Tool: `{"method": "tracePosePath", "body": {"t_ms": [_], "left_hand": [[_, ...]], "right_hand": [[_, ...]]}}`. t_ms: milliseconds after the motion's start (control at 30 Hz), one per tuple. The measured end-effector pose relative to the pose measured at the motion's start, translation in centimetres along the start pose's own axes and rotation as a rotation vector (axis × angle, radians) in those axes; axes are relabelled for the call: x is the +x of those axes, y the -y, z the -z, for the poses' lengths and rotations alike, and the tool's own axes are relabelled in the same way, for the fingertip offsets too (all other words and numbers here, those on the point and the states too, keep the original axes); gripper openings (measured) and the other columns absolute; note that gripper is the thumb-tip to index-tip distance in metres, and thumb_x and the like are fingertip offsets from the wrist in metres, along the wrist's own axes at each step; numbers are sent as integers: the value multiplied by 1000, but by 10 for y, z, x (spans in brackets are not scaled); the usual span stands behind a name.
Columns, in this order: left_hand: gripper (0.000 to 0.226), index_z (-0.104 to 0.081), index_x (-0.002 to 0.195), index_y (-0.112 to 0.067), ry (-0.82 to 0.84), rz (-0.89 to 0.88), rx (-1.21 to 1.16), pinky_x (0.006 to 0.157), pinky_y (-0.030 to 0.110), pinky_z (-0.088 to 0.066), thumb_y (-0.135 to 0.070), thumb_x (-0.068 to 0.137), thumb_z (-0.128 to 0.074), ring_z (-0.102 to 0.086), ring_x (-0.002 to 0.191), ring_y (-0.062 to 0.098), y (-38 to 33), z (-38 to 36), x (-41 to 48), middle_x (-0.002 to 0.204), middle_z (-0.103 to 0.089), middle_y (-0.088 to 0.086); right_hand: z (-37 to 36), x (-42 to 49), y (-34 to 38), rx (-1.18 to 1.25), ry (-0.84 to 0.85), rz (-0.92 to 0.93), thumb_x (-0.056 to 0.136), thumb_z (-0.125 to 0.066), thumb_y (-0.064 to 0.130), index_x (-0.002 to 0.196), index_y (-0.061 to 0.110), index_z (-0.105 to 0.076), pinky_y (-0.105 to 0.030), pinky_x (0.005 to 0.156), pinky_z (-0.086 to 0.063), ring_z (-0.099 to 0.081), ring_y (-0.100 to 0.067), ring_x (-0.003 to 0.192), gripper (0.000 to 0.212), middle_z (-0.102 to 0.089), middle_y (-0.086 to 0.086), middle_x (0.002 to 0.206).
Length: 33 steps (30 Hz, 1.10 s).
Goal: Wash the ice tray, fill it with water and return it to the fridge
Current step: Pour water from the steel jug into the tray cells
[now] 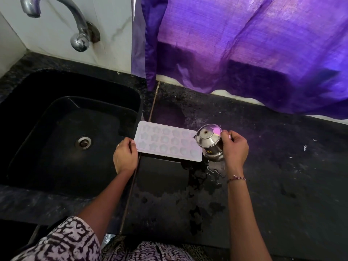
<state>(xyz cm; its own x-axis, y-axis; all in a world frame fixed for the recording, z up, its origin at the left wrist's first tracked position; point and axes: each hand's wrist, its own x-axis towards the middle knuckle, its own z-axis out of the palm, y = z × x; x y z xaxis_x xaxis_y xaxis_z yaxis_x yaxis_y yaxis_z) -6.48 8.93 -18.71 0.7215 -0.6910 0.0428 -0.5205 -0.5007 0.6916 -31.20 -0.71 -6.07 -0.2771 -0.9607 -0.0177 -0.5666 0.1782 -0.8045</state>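
A white ice tray (165, 141) with star and flower shaped cells lies flat on the dark counter, just right of the sink. My left hand (125, 156) grips the tray's left end, thumb on top. My right hand (234, 147) holds a small steel pot (210, 141), tipped over with its base toward me, at the tray's right end. Spilled water (214, 171) glistens on the counter below the pot.
A black sink (62, 132) with a metal drain (83, 142) is on the left, with a steel tap (75, 21) on the white wall above it. A purple curtain (244, 49) hangs over the counter's back edge. The dark counter (282, 176) extends right.
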Motion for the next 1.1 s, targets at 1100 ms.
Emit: {"method": "tracePosePath", "body": {"t_ms": [1100], "left_hand": [[14,-57,88,-6,-16,-26,-14,67,31,-35,-13,93,-47,-57,83,30,6,-5,2,87,-63,13]], "right_hand": [[-13,-15,20,-33,37,75,86,-58,28,51,14,-35,-27,49,-27,-30,-8,48,44,-33,5,46]]}}
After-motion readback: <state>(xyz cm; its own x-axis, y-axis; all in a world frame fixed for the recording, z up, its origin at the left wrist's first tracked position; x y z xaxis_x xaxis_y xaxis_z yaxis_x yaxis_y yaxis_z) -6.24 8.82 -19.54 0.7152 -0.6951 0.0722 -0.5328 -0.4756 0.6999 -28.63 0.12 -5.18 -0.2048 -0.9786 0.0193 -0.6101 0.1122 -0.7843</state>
